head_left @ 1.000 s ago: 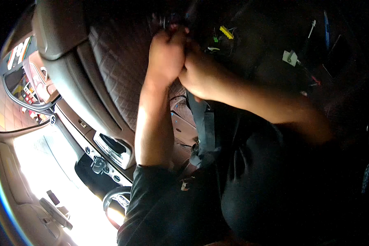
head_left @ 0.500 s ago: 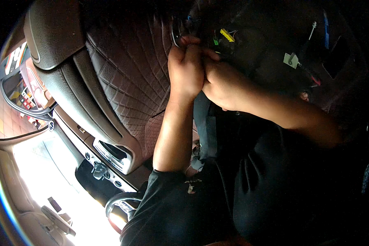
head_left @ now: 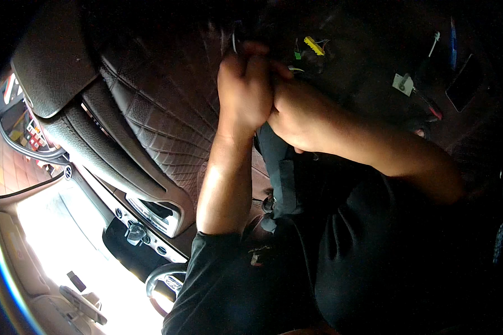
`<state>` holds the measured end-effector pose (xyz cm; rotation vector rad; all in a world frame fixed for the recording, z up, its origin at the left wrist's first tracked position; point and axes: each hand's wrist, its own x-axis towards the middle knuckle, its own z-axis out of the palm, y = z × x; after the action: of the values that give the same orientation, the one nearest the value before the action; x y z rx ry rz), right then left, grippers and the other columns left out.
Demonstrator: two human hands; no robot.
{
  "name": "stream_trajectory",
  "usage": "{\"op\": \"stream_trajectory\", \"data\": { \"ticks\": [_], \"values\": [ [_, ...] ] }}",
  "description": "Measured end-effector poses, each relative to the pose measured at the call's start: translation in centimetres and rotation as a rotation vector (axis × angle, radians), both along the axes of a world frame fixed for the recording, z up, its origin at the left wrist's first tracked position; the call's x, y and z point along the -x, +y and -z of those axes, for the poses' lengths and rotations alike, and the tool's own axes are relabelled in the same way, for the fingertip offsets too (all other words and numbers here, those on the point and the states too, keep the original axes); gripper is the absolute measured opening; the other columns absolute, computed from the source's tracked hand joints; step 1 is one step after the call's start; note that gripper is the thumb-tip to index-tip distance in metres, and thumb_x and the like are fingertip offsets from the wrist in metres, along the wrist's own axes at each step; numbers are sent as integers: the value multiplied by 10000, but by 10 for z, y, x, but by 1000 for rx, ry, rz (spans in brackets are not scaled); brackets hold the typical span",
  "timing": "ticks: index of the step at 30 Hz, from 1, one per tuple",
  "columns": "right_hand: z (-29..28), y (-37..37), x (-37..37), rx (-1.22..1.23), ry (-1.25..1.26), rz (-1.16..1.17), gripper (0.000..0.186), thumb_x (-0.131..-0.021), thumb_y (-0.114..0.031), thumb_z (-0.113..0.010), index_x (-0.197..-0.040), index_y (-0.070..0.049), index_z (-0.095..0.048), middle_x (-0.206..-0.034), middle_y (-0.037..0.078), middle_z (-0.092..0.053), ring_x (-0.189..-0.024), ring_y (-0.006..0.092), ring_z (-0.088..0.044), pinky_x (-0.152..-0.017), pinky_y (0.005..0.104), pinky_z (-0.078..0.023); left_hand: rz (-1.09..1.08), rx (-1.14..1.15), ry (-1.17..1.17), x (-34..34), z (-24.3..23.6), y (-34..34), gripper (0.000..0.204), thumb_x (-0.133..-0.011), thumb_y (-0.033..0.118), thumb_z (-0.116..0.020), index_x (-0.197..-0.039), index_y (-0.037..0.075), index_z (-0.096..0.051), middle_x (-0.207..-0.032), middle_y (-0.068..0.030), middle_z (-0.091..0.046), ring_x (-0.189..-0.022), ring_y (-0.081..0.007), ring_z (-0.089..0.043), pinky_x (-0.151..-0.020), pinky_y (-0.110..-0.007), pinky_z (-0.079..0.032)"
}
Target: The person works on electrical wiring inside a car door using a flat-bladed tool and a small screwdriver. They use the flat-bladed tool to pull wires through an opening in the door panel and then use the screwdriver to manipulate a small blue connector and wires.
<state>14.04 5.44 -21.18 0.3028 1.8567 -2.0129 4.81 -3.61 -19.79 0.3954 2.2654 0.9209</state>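
Observation:
Both hands are together in front of me at the quilted brown seat (head_left: pixel 151 128), their fingers closed. My left hand (head_left: pixel 247 86) lies against my right hand (head_left: pixel 290 109), partly covering it; what they grip is hidden. A thin dark piece with a pale edge (head_left: pixel 235 39) shows just beyond my left fingers. Right of the hands, in shadow, are a yellow connector (head_left: pixel 313 46) on wires, a small green connector (head_left: pixel 298 55) and a small pale piece (head_left: pixel 296 69).
Farther right lie a white rod (head_left: pixel 433 43), a blue strip (head_left: pixel 453 44), a dark flat panel (head_left: pixel 460 84), a pale card (head_left: pixel 402 84) and a red-tipped tool (head_left: pixel 433 110). The dashboard and steering wheel (head_left: pixel 159 276) are at lower left, beside the bright windshield.
Both hands moved right and slightly down from a second ago, then slightly up and left over the last half second, staying together. The seat's edge has shifted in view.

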Motion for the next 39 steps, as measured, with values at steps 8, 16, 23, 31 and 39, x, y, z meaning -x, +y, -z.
{"op": "stream_trajectory", "data": {
  "ticks": [8, 16, 23, 31, 39],
  "values": [
    [6, -17, 2, -45, 51, 187, 196, -930, -105, -427, -916, 68, -518, -496, 126, -550, -387, 200, -571, -356, 321, -465, 54, 17, 69, 9, 11, -9, 260, -910, 176, -476, -969, -14, -644, -766, -183, -677, -760, -260, -672, -729, -334, -496],
    [23, -16, -32, -79, 139, 209, 244, -895, -121, -486, -1059, 60, -502, -630, 168, -596, -457, 222, -588, -425, 350, -482, -100, -162, -144, -30, 10, 3, 200, -897, 77, -421, -983, -43, -557, -789, -168, -690, -746, -201, -645, -728, -288, -488],
    [30, -9, -14, -201, 139, 84, 272, -861, -97, -526, -1075, 69, -514, -780, 229, -636, -680, 321, -654, -616, 404, -528, -252, -248, -225, -21, 13, 11, 184, -900, 99, -444, -976, -12, -570, -793, -164, -686, -721, -214, -634, -712, -293, -485],
    [18, 6, 1, -212, 75, 19, 297, -870, -93, -488, -1110, 81, -495, -839, 232, -640, -735, 321, -657, -672, 403, -532, -106, -172, -2, -7, 17, 9, 197, -906, 92, -413, -901, -23, -573, -754, -143, -691, -739, -200, -646, -724, -287, -479],
    [14, -14, -9, 113, 102, 192, 259, -900, -92, -497, -1079, 89, -452, -616, 156, -599, -418, 222, -581, -376, 337, -457, 15, 26, -128, -11, -10, 6, 228, -944, 159, -438, -949, -14, -585, -795, -142, -694, -748, -199, -662, -711, -285, -496]
  ]
}}
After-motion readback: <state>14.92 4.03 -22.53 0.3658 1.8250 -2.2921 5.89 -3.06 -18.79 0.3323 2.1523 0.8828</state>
